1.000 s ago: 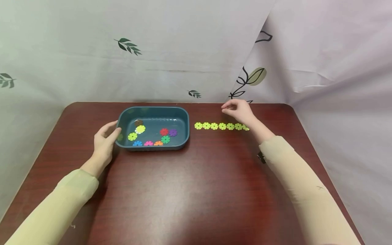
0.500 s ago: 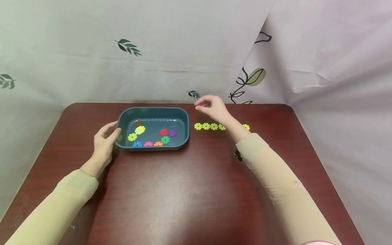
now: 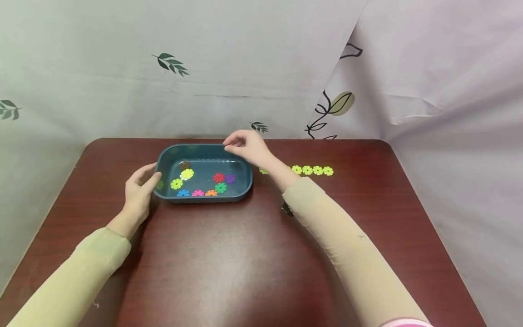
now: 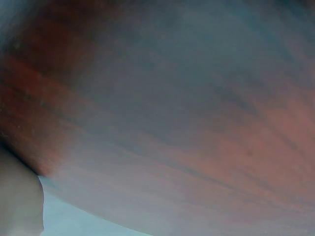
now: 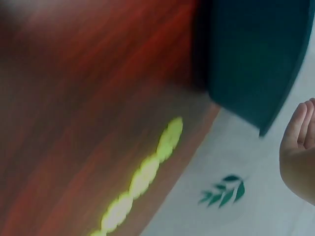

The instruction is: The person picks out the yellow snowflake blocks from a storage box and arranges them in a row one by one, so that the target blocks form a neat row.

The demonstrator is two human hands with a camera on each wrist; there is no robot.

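My left hand grips the left end of a dark teal plastic basin, thumb over the rim and fingers outside. Several notched snowflake discs lie inside, among them a red disc, a purple disc, a green disc and a yellow disc. Above the basin's back right rim hovers my right hand, fingers loosely bent, thumb a little apart from them; nothing shows between them. To its right, a straight row of yellow-green discs lies on the table, partly covered by the right wrist.
The reddish-brown wooden table ends at a pale leaf-patterned cloth hung behind and along the sides. A small dark object shows under the right cuff. The left wrist view is mostly blurred.
The right hand has swept left from over the right part of the disc row to the basin's back right rim. The left hand and basin stay in place.
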